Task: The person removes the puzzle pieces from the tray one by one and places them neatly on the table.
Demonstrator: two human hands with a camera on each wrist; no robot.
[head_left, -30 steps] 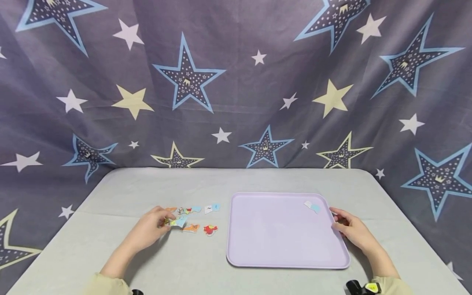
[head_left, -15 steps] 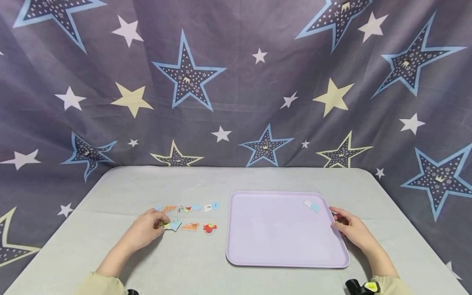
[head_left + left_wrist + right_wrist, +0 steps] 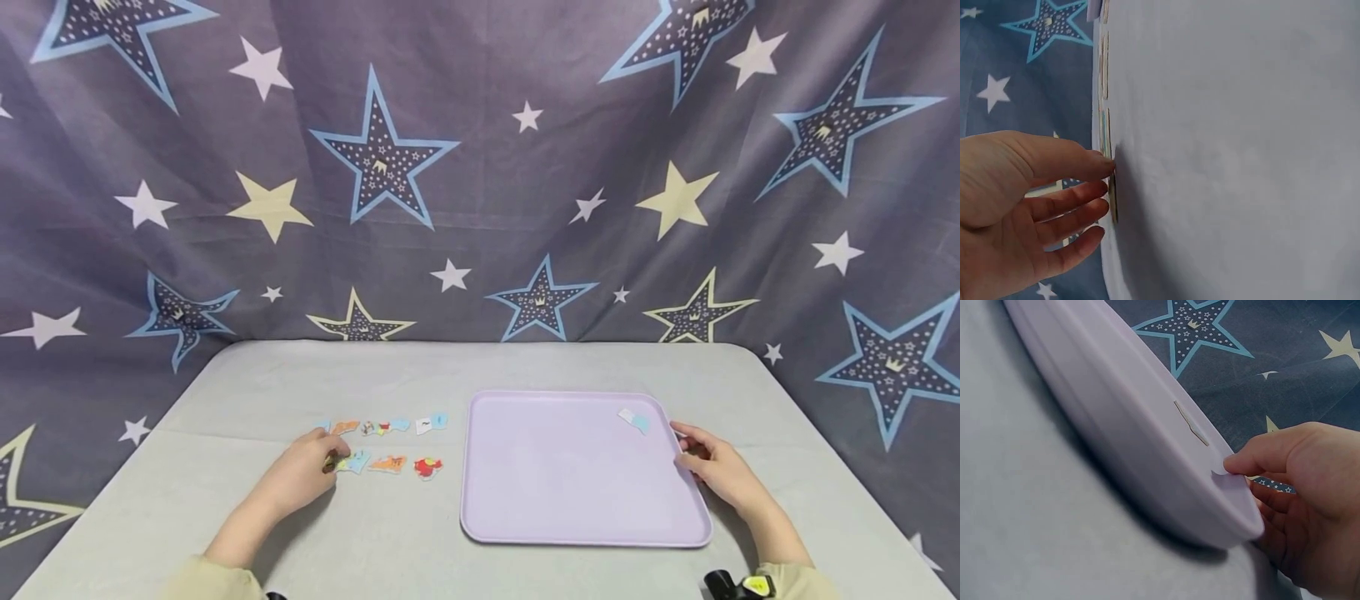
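Note:
My left hand (image 3: pixel 300 468) is low over the table at the left end of the nearer row of puzzle pieces. Its thumb and fingers pinch the edge of a green and light-blue puzzle piece (image 3: pixel 355 461), partly hidden by the fingers. In the left wrist view the thumb (image 3: pixel 1100 165) meets the piece's thin edge (image 3: pixel 1114 206) down at the tabletop. My right hand (image 3: pixel 722 471) grips the right rim of a lilac tray (image 3: pixel 570 483). Its thumb (image 3: pixel 1241 464) lies over the inside of the rim, with the other fingers outside.
Right of the left hand lie an orange puzzle piece (image 3: pixel 387 464) and a red one (image 3: pixel 428 467). Behind them runs another row, with orange (image 3: pixel 346 427), multicoloured and blue-white pieces (image 3: pixel 431 422). A white and blue piece (image 3: pixel 634 420) lies in the tray's far right corner. A starry curtain (image 3: pixel 480 208) hangs behind.
My left hand has moved a little left and down with the green and blue piece, which was raised and tilted and is now flat in the nearer row. The right hand stays on the tray.

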